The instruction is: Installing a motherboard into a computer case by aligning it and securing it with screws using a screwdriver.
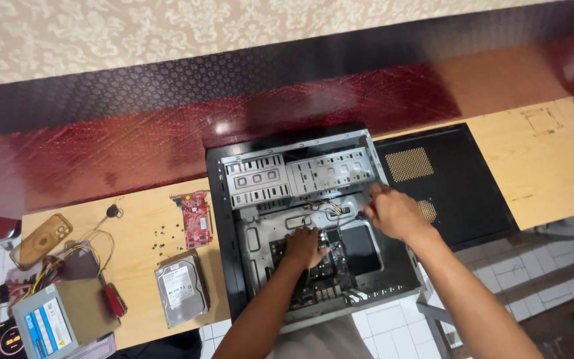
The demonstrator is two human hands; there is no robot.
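Open desktop computer case lies on its side on a light wooden table; all positions below are given relative to it.

Inside the case, toward the near end, the motherboard sits in place. The left hand rests palm-down on the board's upper part, fingers curled against it; whether anything is pinched beneath cannot be told. The right hand is at the case's right wall, fingers closed around what looks like a slim dark tool, though the object is too small to confirm. A loose bundle of thin wires lies between the two hands. The drive bays at the far end appear vacant.

Outside, right of the case: the removed black side panel, lying flat. Left of the case: a red expansion card, scattered small screws, a hard drive, and farther left a power supply unit with yellow cabling, plus a phone.

Assessment: panel, card, drive and power supply are out; the board remains inside. Work appears well advanced.
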